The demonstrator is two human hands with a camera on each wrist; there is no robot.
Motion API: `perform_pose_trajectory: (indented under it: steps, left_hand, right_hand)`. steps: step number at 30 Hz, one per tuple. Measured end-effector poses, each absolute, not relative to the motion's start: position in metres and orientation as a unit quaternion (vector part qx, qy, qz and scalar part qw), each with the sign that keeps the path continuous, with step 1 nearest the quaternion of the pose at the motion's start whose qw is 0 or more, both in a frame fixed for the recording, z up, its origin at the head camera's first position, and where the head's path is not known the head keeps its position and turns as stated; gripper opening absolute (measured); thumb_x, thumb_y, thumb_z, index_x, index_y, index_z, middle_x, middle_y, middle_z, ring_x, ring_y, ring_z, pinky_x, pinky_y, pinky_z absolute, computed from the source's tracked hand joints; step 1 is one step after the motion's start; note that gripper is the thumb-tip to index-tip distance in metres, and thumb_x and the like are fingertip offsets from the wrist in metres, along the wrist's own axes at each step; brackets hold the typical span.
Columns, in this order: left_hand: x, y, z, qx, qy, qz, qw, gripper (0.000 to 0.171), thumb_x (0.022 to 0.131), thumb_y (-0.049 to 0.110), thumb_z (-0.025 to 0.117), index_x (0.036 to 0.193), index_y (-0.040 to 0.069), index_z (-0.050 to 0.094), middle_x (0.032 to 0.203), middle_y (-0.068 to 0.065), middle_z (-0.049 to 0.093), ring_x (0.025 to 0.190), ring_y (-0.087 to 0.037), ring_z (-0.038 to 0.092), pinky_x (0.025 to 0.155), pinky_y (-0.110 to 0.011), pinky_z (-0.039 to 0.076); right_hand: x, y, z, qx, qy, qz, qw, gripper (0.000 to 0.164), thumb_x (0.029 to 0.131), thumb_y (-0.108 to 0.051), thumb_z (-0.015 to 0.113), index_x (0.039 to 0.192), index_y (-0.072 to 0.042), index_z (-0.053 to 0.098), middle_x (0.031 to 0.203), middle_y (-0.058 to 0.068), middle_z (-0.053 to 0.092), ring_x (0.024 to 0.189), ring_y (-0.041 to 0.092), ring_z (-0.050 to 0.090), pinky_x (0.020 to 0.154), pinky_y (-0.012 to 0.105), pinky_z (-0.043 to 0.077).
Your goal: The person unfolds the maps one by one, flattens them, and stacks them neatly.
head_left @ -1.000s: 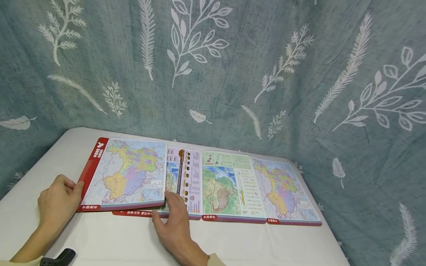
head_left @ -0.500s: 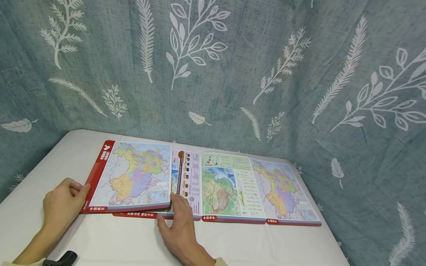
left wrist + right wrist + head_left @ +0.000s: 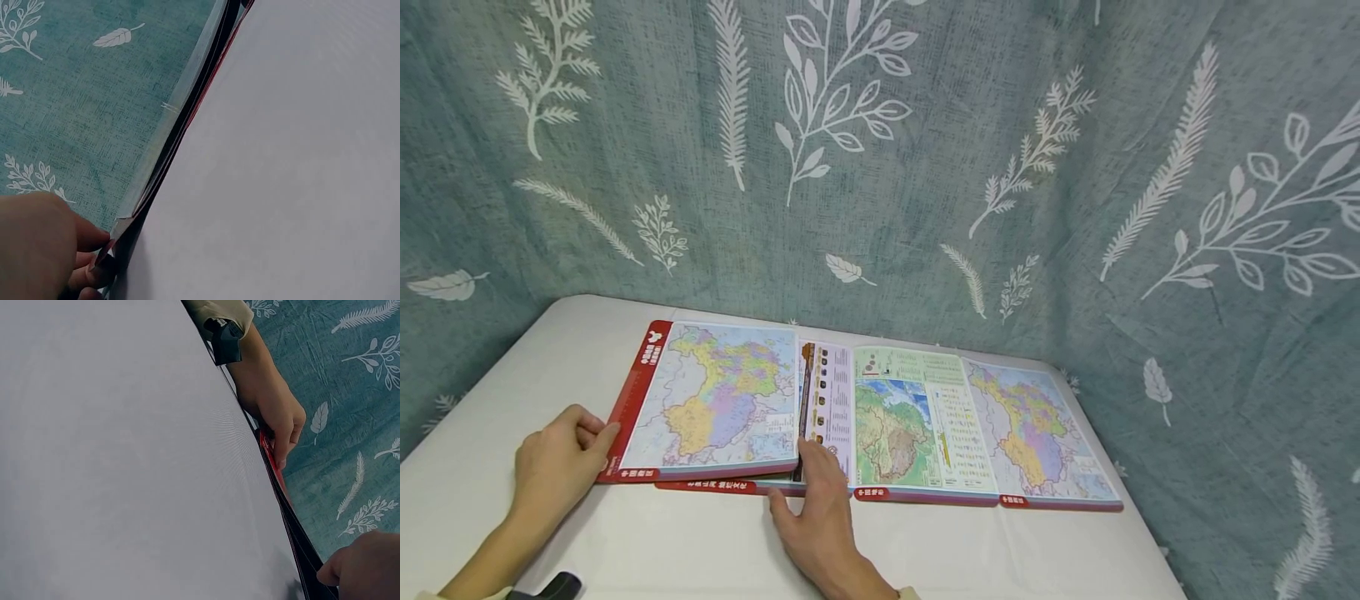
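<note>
A white table (image 3: 700, 546) stands before a leaf-patterned curtain (image 3: 880, 225). Toward the table's back edge, three printed sheets lie side by side: a lilac sheet (image 3: 837, 396), then a relief map (image 3: 891, 433), then a right map (image 3: 1037, 433) close to the table's right edge. A red-edged top map (image 3: 722, 396) lies over much of the lilac sheet, in the left half of the table and near its back edge.

The change over the last second: the top map has slid rightward, along the table's back edge, while the three sheets beneath and beside it have stayed put. Less of the lilac sheet shows now, so the overlap has grown — though the top map's left edge still overhangs the lilac sheet on the left, and the two appear not yet lined up.

The left hand (image 3: 553, 467) pinches the red left edge near its front corner. The right hand (image 3: 820, 521), which has moved rightward too, has its fingers loosely extended at the top map's right front corner — thumb spread apart, in front.
</note>
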State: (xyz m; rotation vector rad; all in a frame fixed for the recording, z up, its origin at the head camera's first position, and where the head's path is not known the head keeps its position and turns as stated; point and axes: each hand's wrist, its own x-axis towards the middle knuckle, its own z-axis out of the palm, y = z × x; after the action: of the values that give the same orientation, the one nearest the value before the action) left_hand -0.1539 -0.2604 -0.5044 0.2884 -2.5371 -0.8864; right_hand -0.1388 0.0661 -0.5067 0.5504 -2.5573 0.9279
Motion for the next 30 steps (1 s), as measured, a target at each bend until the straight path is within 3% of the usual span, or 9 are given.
perform_pose_trajectory:
  steps: [8, 30]
  left_hand:
    - [-0.153, -0.258, -0.507, 0.100, -0.918, -0.318, 0.214, 0.024, 0.094, 0.015, 0.077, 0.090, -0.003, 0.062, 0.063, -0.004, 0.061, 0.058, -0.020, 0.051, 0.059, -0.030, 0.032]
    - [-0.153, -0.248, -0.508, 0.067, -0.922, -0.315, 0.216, 0.025, 0.091, 0.016, 0.081, 0.089, -0.002, 0.062, 0.062, -0.001, 0.061, 0.059, -0.018, 0.050, 0.059, -0.030, 0.032]
  right_hand:
    - [-0.141, 0.071, -0.512, 0.210, -0.898, 0.326, 0.207, 0.065, 0.085, -0.019, 0.082, 0.141, 0.003, 0.058, 0.140, 0.013, 0.066, 0.137, 0.032, 0.057, 0.118, 0.050, 0.039]
    - [-0.140, 0.083, -0.511, 0.210, -0.894, 0.335, 0.211, 0.065, 0.086, -0.018, 0.080, 0.142, 0.004, 0.057, 0.140, 0.014, 0.065, 0.135, 0.032, 0.058, 0.112, 0.048, 0.046]
